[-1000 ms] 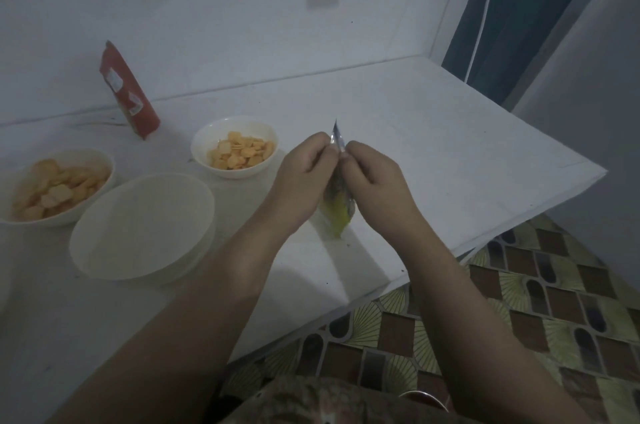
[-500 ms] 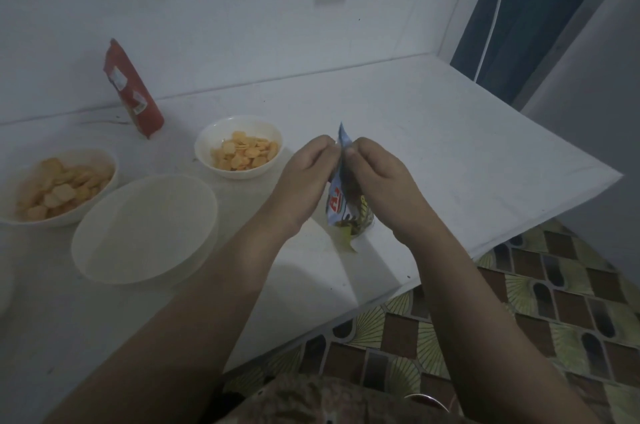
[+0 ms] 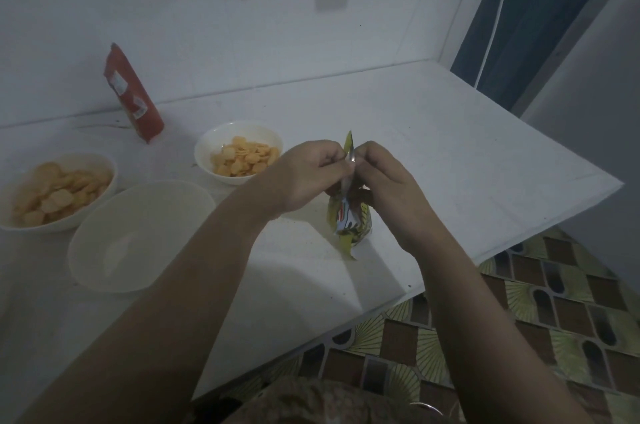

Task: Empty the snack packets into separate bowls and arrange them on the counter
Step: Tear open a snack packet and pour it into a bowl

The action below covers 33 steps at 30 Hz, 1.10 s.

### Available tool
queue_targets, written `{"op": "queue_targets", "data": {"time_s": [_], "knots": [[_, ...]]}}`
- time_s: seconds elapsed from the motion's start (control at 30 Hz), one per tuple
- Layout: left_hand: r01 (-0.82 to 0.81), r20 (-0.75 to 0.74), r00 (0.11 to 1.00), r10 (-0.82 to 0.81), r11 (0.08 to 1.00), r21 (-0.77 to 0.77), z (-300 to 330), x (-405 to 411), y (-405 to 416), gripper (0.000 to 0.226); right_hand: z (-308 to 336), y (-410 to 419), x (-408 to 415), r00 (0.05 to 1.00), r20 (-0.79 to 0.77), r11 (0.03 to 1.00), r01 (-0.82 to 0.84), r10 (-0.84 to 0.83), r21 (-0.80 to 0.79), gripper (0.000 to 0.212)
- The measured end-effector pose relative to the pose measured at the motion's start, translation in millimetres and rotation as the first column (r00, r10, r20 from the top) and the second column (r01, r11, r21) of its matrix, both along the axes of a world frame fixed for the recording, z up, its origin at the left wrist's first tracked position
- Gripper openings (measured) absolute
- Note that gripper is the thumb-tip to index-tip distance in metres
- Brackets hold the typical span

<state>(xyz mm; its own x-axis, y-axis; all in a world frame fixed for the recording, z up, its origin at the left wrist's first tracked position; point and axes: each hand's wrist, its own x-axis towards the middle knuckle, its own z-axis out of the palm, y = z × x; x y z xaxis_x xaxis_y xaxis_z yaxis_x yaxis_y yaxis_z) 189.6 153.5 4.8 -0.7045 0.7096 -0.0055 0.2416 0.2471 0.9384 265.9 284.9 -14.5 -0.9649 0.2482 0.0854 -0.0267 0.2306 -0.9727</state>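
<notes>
On the white table (image 3: 450, 146), the empty bowl (image 3: 138, 236) lies to the left, nearer the left hand (image 3: 308, 177). Between it and the right hand (image 3: 384, 181), both pinching its top edge, the yellow-green snack packet (image 3: 350, 219) hangs upright.

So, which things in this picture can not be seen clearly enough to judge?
- Top seam of the yellow-green snack packet, head view: the left hand and right hand pinch it, so whether it is torn open is hidden.
- Print on the packet: too small and dim to read.
- Label on the red packet: too small.
- Bowl of pale snacks: cut off by the left edge.
- Metal ring at the bottom edge: cut off, unidentifiable.
</notes>
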Motion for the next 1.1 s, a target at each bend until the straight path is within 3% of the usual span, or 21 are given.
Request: {"op": "queue_targets", "data": {"time_s": [0.2,0.4,0.6,0.73,1.1], "knots": [[-0.067,-0.154,0.986,0.065,0.998,-0.004,-5,2,-1,0.025,6,-2,1,1.000,-0.028,0.997,0.011,-0.009,0.070,0.024],[-0.186,-0.270,0.940,0.206,0.978,0.096,-11,11,5,0.028,7,-7,-1,0.995,-0.076,0.995,0.072,-0.066,0.069,0.023],[-0.221,-0.172,0.947,0.273,0.937,0.272,-14,18,9,0.030,10,-4,-2,0.996,-0.080,0.996,0.041,-0.048,-0.079,0.024],[-0.166,-0.152,0.965,0.214,0.947,0.274,-12,18,8,0.029,9,-1,0,0.996,-0.083,0.990,-0.002,-0.010,-0.144,0.023],[-0.210,-0.124,0.958,0.260,0.924,0.321,-18,20,13,0.027,7,-2,2,0.969,-0.155,0.965,0.214,-0.190,0.154,0.024]]}}
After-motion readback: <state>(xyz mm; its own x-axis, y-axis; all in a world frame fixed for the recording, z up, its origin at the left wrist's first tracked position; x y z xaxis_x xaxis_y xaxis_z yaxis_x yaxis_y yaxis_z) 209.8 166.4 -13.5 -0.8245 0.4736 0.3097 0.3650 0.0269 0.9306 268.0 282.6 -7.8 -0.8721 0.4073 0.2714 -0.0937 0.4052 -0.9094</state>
